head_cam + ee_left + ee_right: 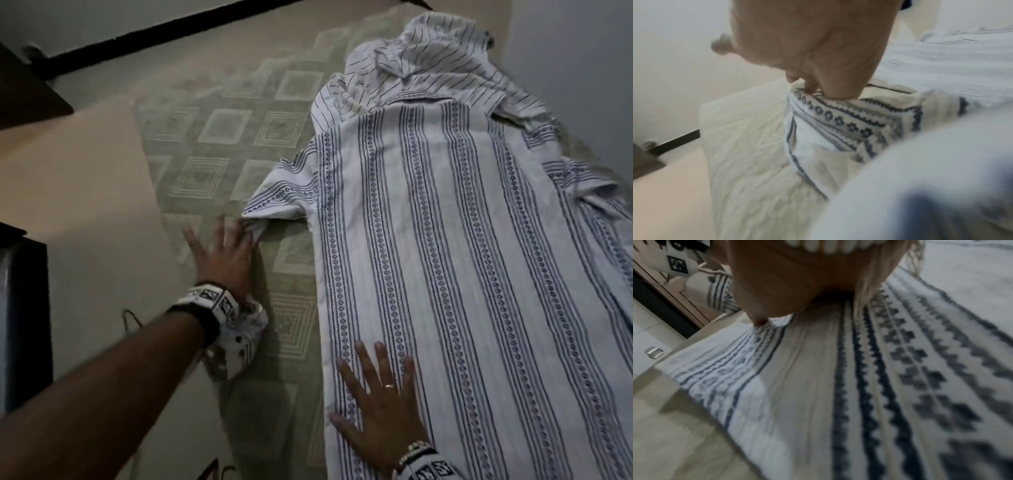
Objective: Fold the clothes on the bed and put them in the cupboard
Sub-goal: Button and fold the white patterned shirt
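Patterned shirt (462,274) flat on bed (212,144): R hand (380,404) spread flat pinning hem, L hand (222,253) pinching sleeve (277,192) cuff; fold sleeve inward w/ R as anchor, smooth wrinkles.

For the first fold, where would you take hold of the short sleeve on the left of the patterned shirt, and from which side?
I'd grip the sleeve at its open cuff, coming from the outer left. The shirt lies flat with that sleeve jutting sideways, its hem free on the bed cover. The left hand already pinches it there, while the right hand lies flat on the shirt body, likely steadying it.
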